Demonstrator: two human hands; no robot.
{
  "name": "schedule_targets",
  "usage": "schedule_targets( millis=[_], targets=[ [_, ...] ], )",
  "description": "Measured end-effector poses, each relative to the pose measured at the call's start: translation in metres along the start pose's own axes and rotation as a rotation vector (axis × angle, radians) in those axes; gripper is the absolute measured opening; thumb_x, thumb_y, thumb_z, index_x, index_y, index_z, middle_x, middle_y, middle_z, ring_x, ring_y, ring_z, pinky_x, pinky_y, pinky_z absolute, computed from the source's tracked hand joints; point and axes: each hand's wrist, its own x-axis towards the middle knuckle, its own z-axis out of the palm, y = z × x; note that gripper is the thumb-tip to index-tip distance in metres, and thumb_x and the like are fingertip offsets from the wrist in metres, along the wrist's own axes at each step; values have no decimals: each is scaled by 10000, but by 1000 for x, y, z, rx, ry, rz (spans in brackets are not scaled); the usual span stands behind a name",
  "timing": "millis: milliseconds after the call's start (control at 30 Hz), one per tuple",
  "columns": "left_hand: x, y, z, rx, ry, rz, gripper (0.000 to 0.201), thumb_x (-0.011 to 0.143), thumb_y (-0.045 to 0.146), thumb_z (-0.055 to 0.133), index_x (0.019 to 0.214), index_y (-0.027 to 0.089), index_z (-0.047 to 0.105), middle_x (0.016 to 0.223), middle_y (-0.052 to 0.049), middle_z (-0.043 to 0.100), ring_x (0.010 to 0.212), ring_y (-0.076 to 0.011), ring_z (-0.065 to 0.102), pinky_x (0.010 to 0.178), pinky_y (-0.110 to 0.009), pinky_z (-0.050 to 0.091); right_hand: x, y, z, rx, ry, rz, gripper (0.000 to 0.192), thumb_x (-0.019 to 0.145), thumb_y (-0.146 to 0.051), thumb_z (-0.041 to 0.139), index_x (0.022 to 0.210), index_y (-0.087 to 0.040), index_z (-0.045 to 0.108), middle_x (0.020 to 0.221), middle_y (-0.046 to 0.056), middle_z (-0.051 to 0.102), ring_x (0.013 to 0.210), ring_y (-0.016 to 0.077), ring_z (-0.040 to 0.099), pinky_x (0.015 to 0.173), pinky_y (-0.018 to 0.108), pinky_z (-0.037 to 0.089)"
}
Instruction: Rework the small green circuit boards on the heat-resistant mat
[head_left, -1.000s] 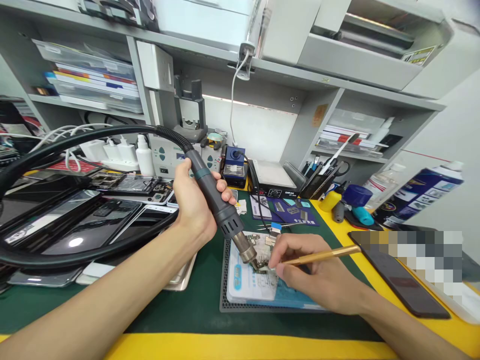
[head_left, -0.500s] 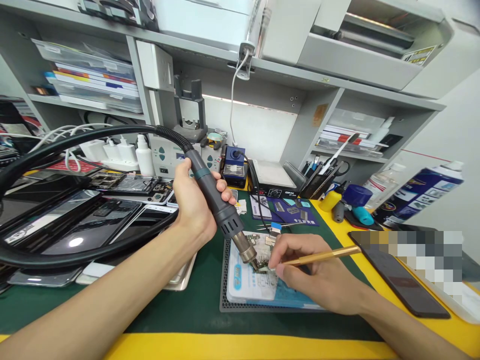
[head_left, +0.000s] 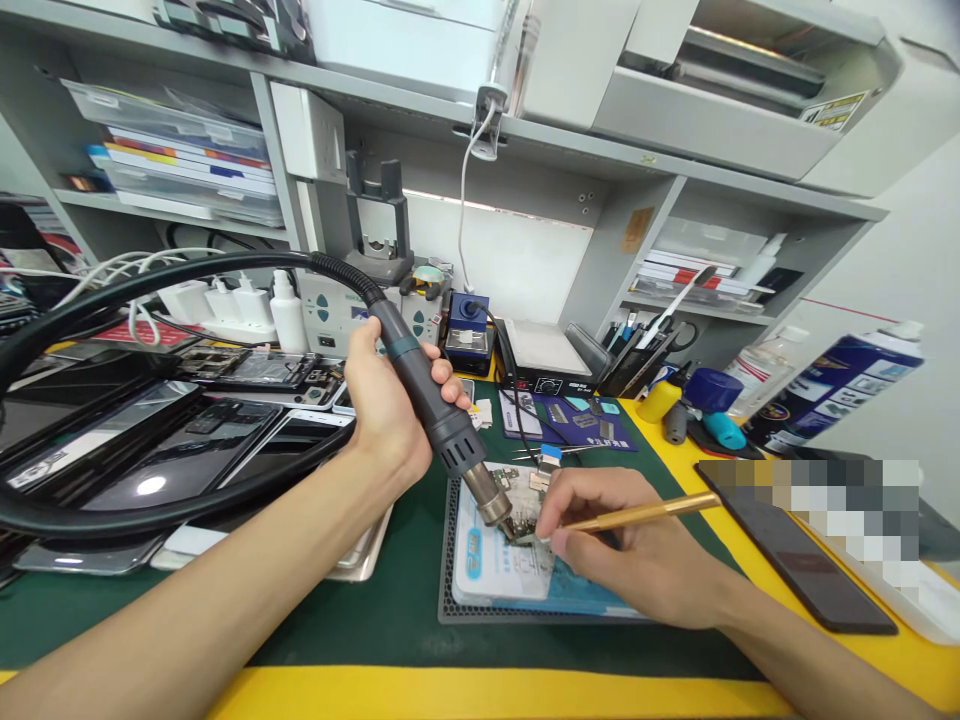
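My left hand [head_left: 390, 400] is wrapped round the dark handle of a hot air gun [head_left: 427, 395]. Its metal nozzle points down at a small circuit board [head_left: 521, 525], almost at its surface. Between the fingers of my right hand [head_left: 607, 530] is a slim gold-coloured tool [head_left: 649, 512], held like a pen. The tool's tip is by the board, partly hidden behind my fingertips. Under the board lies a white and blue box [head_left: 502, 580] on a grey perforated mat [head_left: 448, 600]. Another small board piece with a blue-ended flex cable [head_left: 551, 457] lies just behind.
Several phones [head_left: 202, 450] cover the left side, under the gun's black hose [head_left: 172, 270]. At the back stand the gun's holder [head_left: 379, 220] and a flat heating plate [head_left: 547, 350]. A spray can [head_left: 840, 385] and a dark phone [head_left: 795, 550] are on the right.
Both hands keep nearly the same pose, with the nozzle and the tool still at the board. The whole view has shifted very slightly.
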Motion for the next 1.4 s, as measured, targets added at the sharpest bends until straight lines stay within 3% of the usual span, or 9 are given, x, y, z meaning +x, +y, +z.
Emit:
schedule_targets(
  millis=[1400],
  targets=[
    [1,0,0,2,4,3,454,888,574,396,666,192,503,522,1,446,398,-140,425,356,-267,438,2,0,0,32,7,34,88,711,-127,549,725,-167,627,645,-6,563,552,129,430,503,245,326]
  ],
)
